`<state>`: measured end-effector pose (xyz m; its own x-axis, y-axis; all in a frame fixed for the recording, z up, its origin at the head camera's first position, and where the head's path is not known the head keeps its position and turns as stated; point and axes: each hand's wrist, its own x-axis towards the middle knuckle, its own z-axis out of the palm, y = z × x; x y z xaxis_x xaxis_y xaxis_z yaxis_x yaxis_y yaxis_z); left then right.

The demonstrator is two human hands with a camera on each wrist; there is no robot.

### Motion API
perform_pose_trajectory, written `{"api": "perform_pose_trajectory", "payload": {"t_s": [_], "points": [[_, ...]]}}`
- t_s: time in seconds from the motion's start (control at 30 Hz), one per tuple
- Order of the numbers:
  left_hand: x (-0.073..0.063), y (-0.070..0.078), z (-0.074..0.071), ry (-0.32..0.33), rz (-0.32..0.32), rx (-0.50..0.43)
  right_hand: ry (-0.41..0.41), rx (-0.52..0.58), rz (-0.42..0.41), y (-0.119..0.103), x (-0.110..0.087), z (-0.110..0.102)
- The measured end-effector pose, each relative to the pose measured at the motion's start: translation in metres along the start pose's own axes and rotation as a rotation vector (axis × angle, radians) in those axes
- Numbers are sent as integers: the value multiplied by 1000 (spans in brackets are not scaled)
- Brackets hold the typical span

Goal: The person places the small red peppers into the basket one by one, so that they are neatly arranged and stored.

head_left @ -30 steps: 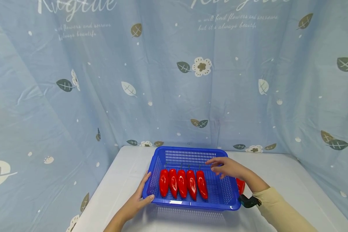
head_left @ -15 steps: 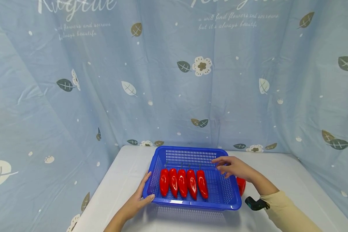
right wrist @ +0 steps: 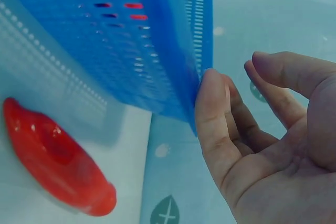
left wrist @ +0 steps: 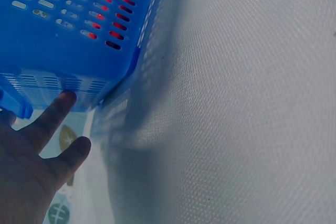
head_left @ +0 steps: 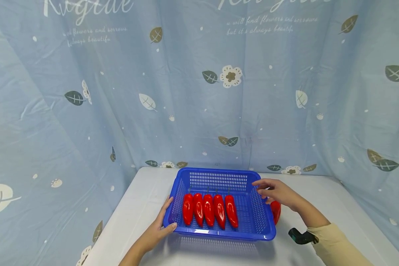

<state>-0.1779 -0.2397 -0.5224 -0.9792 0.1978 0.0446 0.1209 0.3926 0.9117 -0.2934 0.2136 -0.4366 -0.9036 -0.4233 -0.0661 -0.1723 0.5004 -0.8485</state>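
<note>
A blue perforated plastic basket [head_left: 249, 225] stands on the table with several glossy red peppers [head_left: 208, 210] side by side in it, stems toward the back. My left hand [head_left: 156, 231] rests against its left front corner, thumb tip on the rim. In the left wrist view, its fingers [left wrist: 55, 116] reach out fairly straight, one tip at the basket wall. My right hand [head_left: 274, 192] is over the right rim, fingers loosely bent with nothing between them; in the right wrist view a fingertip overlaps the rim. Another red pepper [right wrist: 58, 161] lies outside the basket, below this hand.
The white table [head_left: 153, 184] extends on both sides of the basket. A blue curtain [head_left: 186, 92] with leaf and flower prints hangs behind and along the sides. A black device [head_left: 302, 236] is on the right wrist by the beige sleeve.
My right hand has moved right, from over the basket's right part to its right rim. The left hand, the basket and the peppers have stayed in place.
</note>
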Motion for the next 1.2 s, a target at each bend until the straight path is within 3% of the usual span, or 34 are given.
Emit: {"api": "perform_pose_trajectory", "payload": {"t_s": [0.17,0.83,1.2], "points": [[-2,-1,-1,-8,52,-11,14,10,20,8,-6,-3],[-1,-4,0,-2,39,-6,143,-4,92,42,-24,-12],[1,-6,-1,-4,32,-15,244,-70,215,74,-24,0]]}}
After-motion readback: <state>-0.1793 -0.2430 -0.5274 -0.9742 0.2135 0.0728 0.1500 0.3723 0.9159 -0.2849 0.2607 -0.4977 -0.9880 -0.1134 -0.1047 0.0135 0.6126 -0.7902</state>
